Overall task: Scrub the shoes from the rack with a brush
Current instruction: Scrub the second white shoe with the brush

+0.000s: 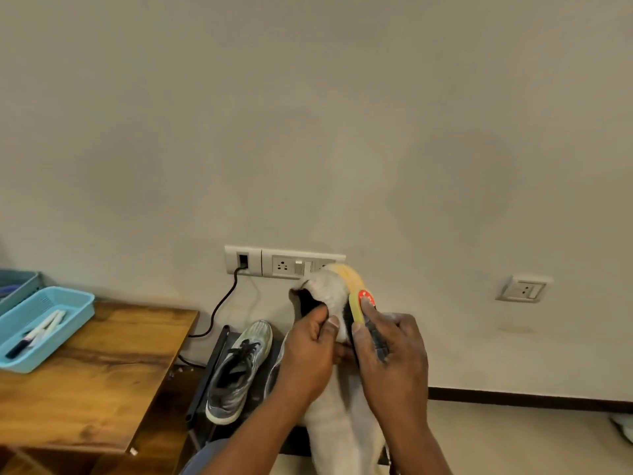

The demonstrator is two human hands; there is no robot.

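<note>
Left hand [308,354]: gripped the pale shoe [329,289], raised before the switch plate [284,262].
Right hand [390,351]: clasped the yellow brush [358,308] against it.
Surroundings: grey sneaker [236,368] on the rack [212,365]; blue tray [51,323] on the wooden table [102,371].
Label: red, unreadable.

- At the lower left of my view I see a wooden table [102,365] carrying a light blue tray [73,315].
- Lower centre, I see a dark shoe rack [214,368] with a grey sneaker [239,371] lying on it.
</note>
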